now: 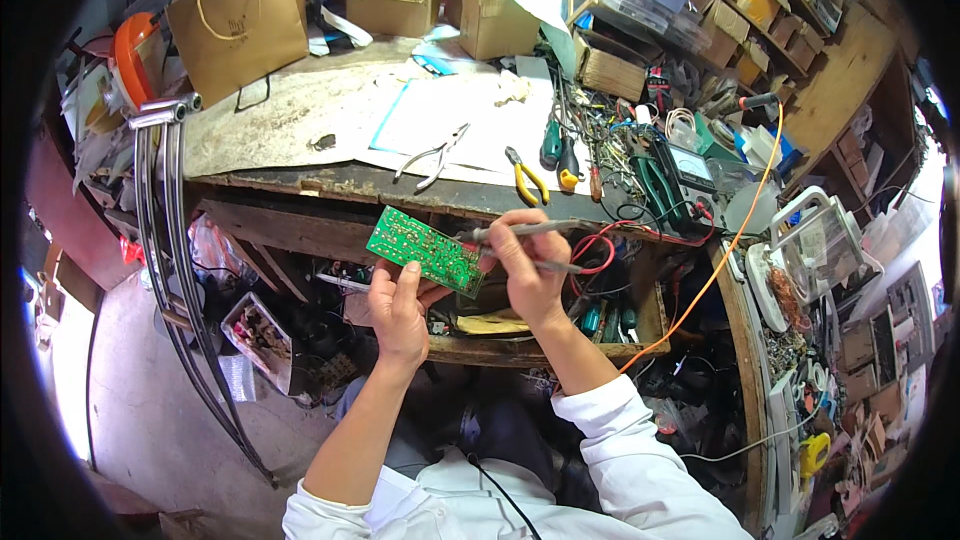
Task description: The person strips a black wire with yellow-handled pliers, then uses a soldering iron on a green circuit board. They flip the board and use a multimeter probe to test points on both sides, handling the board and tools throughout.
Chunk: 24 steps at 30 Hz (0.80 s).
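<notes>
So the green rectangular circuit board (425,245) sits in the left hand (402,315), thumb on its upward-facing soldered side, fingers tucked underneath. Its long axis runs slantwise: one short end points up and away to the left, the other down toward the right hand (530,265). That right hand is closed around two slim grey pen-shaped probes (525,228), both aimed left at the board; can't really tell if the tips touch it. A red cable (605,245) loops off to the right of that grip.

Just below the hands there's an open wooden drawer (490,352) with a flat yellow thing and some green-handled tools in it. Down left of the grip, a pale plastic bin (282,378) full of mixed bits stands on the grey floor (150,370). Way beyond the hands are open cardboard boxes (390,8), insides too hard to make out, plus a brown paper bag (245,25) off to the left.

Past the board, the worn workbench (265,135) has pale-handled pliers (435,155) and yellow-handled cutters (526,178) near its edge. Crammed shelves rise up right, and the back wall's bright pink.
</notes>
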Tool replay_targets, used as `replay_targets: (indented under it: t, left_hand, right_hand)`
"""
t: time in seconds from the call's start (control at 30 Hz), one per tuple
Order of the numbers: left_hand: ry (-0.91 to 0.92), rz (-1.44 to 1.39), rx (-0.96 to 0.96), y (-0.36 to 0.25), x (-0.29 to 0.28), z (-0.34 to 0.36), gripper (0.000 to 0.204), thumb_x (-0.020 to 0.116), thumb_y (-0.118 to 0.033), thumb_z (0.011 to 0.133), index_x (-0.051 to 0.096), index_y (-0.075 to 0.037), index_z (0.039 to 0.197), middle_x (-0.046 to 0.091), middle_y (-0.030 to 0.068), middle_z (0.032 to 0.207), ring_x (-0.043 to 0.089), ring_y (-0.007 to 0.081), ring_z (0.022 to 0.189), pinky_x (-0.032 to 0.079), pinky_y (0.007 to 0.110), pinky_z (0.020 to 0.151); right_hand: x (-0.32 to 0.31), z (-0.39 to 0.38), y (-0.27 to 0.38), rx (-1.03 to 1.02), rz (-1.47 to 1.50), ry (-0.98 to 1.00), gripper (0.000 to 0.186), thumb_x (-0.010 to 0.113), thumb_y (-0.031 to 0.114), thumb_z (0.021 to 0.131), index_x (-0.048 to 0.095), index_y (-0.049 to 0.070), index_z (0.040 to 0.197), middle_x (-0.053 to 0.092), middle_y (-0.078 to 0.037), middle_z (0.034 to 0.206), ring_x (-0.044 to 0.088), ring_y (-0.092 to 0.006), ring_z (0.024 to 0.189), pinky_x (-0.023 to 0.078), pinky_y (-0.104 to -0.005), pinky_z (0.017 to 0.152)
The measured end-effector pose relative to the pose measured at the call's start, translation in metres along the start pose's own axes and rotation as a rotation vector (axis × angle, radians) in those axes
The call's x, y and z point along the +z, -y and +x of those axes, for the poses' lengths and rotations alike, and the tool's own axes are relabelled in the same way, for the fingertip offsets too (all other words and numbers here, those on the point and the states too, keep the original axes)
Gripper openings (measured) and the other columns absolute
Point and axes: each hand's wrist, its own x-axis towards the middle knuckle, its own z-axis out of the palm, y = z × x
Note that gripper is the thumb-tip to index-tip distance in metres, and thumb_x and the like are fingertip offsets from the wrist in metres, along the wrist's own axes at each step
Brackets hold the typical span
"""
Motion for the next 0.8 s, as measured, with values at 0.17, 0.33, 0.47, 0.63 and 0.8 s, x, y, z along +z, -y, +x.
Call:
replay_targets:
  t: [0.17,0.33,0.47,0.63,0.8]
  left_hand:
    - [0.017,0.003,0.02,0.005,-0.002,0.002,0.022,0.051,-0.017,0.105,0.048,-0.004,0.122,0.067,0.01,0.108,0.072,0.0217,0.091,0.063,0.04,0.081]
    - [0.034,-0.019,0.022,0.003,0.002,0.003,0.02,0.051,-0.017,0.105,0.048,-0.003,0.119,0.068,0.0104,0.104,0.073,0.0225,0.086,0.064,0.038,0.075]
    - [0.03,0.005,0.03,0.0,0.0,0.002,0.02,0.051,-0.019,0.106,0.05,-0.003,0.117,0.069,0.0107,0.096,0.073,0.021,0.075,0.063,0.034,0.063]
    - [0.036,0.09,0.03,-0.005,0.004,0.005,0.022,0.053,-0.021,0.106,0.054,-0.002,0.115,0.07,0.0096,0.093,0.072,0.0177,0.071,0.061,0.031,0.06]
    - [0.083,0.179,0.024,-0.029,0.028,0.019,0.024,0.054,-0.022,0.105,0.058,0.0,0.111,0.07,0.0082,0.091,0.072,0.0169,0.073,0.061,0.03,0.062]
  right_hand:
    - [-0.01,0.015,-0.002,0.049,0.189,-0.211,0.012,0.065,0.011,0.098,0.061,0.0,0.102,0.067,-0.009,0.078,0.063,-0.0138,0.058,0.054,-0.0272,0.052]
    - [-0.017,0.02,-0.006,0.081,0.151,-0.263,0.014,0.066,0.015,0.098,0.062,0.002,0.098,0.065,-0.008,0.076,0.062,-0.0136,0.056,0.051,-0.0264,0.049]
    - [-0.017,0.02,-0.009,0.087,0.083,-0.259,0.017,0.066,0.019,0.098,0.062,0.003,0.095,0.064,-0.006,0.074,0.06,-0.0131,0.053,0.049,-0.0262,0.048]
    - [-0.02,0.022,-0.009,0.13,0.056,-0.284,0.017,0.067,0.019,0.097,0.063,0.003,0.095,0.064,-0.006,0.073,0.06,-0.0133,0.053,0.048,-0.0264,0.047]
    - [-0.026,0.024,-0.014,0.097,0.172,-0.318,0.016,0.068,0.019,0.097,0.063,0.003,0.097,0.064,-0.004,0.074,0.058,-0.0088,0.054,0.048,-0.0224,0.046]
